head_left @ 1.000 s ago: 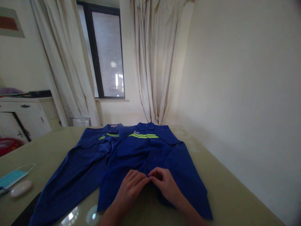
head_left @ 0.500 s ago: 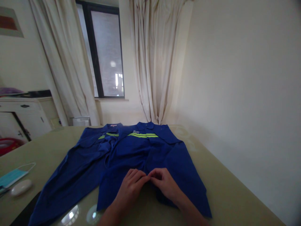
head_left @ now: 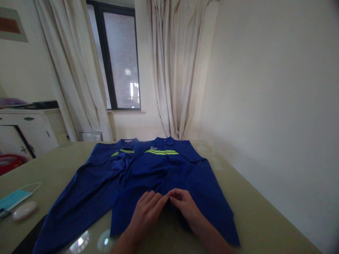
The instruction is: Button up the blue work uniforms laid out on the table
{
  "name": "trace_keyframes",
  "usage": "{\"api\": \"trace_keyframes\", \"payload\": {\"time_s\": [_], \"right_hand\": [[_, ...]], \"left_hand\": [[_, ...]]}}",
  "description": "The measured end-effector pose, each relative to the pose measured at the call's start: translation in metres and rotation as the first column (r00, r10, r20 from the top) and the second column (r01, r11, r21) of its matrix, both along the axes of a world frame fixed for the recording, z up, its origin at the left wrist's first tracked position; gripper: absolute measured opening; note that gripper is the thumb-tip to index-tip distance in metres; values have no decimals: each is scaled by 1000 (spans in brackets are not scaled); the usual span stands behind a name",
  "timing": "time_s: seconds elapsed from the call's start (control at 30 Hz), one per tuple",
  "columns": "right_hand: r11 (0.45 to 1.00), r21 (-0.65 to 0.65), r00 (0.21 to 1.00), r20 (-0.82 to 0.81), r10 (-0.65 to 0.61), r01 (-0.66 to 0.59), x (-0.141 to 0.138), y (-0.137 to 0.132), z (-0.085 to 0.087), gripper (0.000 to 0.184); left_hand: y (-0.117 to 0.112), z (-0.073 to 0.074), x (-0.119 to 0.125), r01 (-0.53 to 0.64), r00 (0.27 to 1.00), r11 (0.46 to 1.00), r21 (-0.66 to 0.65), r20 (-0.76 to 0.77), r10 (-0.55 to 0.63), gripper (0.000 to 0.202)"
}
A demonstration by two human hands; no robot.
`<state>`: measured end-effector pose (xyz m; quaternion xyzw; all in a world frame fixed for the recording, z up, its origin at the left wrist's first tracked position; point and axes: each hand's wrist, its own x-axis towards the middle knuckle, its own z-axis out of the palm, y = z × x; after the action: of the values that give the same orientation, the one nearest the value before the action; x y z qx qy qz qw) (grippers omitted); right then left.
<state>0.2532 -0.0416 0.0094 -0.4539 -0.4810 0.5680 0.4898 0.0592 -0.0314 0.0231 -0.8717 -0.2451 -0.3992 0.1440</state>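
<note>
A blue work jacket (head_left: 148, 173) with yellow-green stripes across its chest lies spread on the table, collar at the far side. My left hand (head_left: 148, 208) and my right hand (head_left: 185, 204) meet at the middle of its lower front edge, fingertips touching. Both hands are closed in a pinch on the jacket's front, lifting the hem a little. The exact bit of cloth between the fingertips is hidden. Beside it on the left lies a second blue jacket (head_left: 87, 187) with the same stripes, partly overlapped by the first.
On the left of the greenish table (head_left: 254, 215) lie a light-blue face mask (head_left: 14, 199), a white rounded object (head_left: 25, 211) and a dark flat item (head_left: 28, 238). A wall (head_left: 278, 106) runs along the right. A white cabinet (head_left: 34, 127) and a red basin (head_left: 10, 164) stand at the left.
My fingers have shifted slightly at the jacket's front edge, still pinched together. The jackets lie as before.
</note>
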Motion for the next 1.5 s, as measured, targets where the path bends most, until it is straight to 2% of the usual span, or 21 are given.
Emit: {"api": "trace_keyframes", "payload": {"time_s": [0.2,0.37,0.5,0.67,0.77,0.97,1.2,1.4,1.5], "right_hand": [[998,-46,994,-90,-56,52,-2,-5,10,39],[994,39,995,-20,-98,99,-1,-5,18,35],[981,140,987,73,-144,133,0,-3,16,36],[988,92,985,113,-132,122,2,-1,8,37],[992,62,986,121,-113,106,2,-1,6,36],[988,81,978,150,-145,134,-2,-3,6,29],[986,-15,983,83,-163,165,-4,-3,0,34],[988,6,986,64,-156,156,-6,-6,-2,35],[992,-4,990,56,-126,126,-5,-4,-3,38]], "left_hand": [[0,-2,2,53,993,987,-152,111,-37,20],[-3,-5,6,140,973,950,-277,218,-80,15],[-2,-15,8,148,957,912,-382,288,-35,17],[4,-27,9,141,939,870,-473,343,34,15],[7,-28,8,168,926,863,-476,377,28,16],[10,-27,8,247,912,838,-486,409,-31,20],[7,-25,6,250,938,816,-522,340,-70,22],[4,-19,6,231,949,850,-474,303,-89,24],[3,-18,8,220,950,848,-482,304,-74,19]]}}
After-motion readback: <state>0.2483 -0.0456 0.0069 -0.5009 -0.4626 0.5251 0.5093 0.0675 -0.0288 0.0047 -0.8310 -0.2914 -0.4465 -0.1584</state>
